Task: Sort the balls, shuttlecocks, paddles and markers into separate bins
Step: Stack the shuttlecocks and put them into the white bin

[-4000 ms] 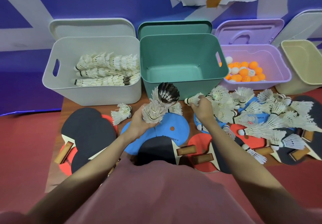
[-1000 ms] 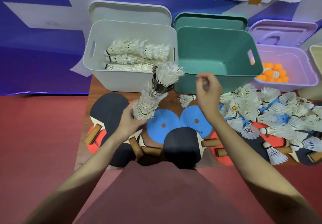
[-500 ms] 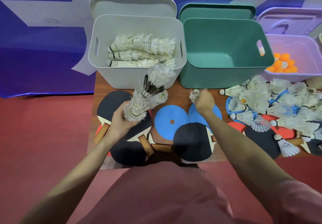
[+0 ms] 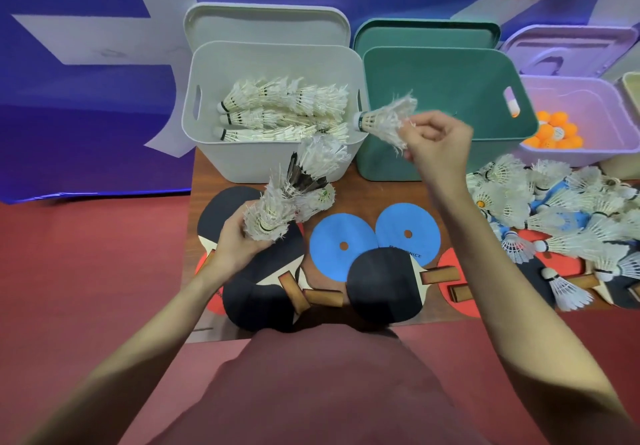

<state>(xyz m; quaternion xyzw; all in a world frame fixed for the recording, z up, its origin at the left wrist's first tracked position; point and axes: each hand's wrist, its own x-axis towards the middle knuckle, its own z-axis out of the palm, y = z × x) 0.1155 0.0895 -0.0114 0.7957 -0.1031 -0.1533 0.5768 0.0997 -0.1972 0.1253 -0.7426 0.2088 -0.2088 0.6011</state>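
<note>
While the left hand grips a nested stack of white feather shuttlecocks with its fingers curled round the lower end, the right hand pinches a single white feather shuttlecock by its skirt, cork pointing left, above the gap between the white plastic bin and the teal plastic bin. The stack leans up toward the white bin's front rim.

Judging by how things lie, the sort is partly done. Several long rows of stacked shuttlecocks already lie in the white bin, and orange and white table-tennis balls sit in the lilac plastic bin at the right. The teal bin looks empty from this angle, which suggests no paddles have gone in yet.

Plenty remains. A large loose heap of white shuttlecocks covers the right side of the wooden table, and the black, red and blue table-tennis paddles with wooden handles are spread flat across its front, some under the heap. No markers are visible. A cream bin shows only at the right edge, its contents hidden.
</note>
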